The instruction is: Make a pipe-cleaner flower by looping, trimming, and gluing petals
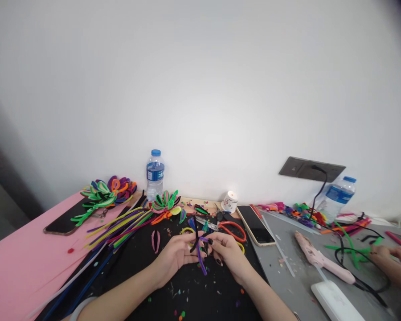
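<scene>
Purple and black pipe-cleaner twist [200,247]: pinched between left hand [175,255] and right hand [227,250], above the black surface [187,290]. Risk: the twist could be loosened if either grip slackens. Scissors [229,227], phone [255,224], glue gun [322,258] nearby; white wall [200,89] behind.

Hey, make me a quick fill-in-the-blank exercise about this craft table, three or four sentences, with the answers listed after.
1. Both hands, the left hand and the right hand, pinch a twist of purple and ____ pipe cleaners.
2. The scissors beyond the hands have ____ handles.
3. The glue gun on the grey mat is ____.
4. The water bottle by the wall has a ____ cap.

Answers: black; red; pink; blue
</scene>
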### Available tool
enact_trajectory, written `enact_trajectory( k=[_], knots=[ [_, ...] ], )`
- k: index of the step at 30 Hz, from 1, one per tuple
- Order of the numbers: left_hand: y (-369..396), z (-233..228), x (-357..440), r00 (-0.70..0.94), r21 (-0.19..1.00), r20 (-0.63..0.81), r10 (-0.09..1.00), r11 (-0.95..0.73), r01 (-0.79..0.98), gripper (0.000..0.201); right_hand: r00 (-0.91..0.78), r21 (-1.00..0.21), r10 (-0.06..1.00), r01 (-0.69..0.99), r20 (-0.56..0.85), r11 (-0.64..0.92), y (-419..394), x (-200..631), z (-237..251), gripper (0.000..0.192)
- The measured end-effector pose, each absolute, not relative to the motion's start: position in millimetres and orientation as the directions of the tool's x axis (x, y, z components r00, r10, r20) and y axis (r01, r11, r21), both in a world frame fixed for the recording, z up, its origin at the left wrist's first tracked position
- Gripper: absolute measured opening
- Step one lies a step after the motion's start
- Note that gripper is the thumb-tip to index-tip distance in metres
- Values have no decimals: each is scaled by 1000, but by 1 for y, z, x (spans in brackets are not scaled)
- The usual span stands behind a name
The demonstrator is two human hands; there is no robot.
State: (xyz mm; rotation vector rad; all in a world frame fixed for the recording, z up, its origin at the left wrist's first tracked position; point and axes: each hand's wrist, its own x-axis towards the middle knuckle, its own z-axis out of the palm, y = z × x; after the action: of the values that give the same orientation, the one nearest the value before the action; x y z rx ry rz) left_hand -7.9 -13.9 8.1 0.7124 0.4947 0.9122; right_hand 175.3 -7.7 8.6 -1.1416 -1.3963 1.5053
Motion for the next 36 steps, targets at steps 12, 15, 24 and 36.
enact_trajectory(
  k=[12,15,24,36],
  knots=[
    [-15,7,-6,516,818,-181,837,420,-394,23,-274,-996,958,53,-81,-69,-12,171,19,20],
    [-16,6,-5,512,854,-189,838,397,-336,21,-286,-998,956,37,-62,-54,-13,172,19,18],
    [-18,8,-4,526,922,-181,831,329,-202,28,-302,-998,953,-36,-34,-47,-17,170,23,21],
    [-13,-3,-2,534,999,-42,845,43,10,36,-323,-999,946,-51,12,-5,-17,169,23,20]
  ],
)
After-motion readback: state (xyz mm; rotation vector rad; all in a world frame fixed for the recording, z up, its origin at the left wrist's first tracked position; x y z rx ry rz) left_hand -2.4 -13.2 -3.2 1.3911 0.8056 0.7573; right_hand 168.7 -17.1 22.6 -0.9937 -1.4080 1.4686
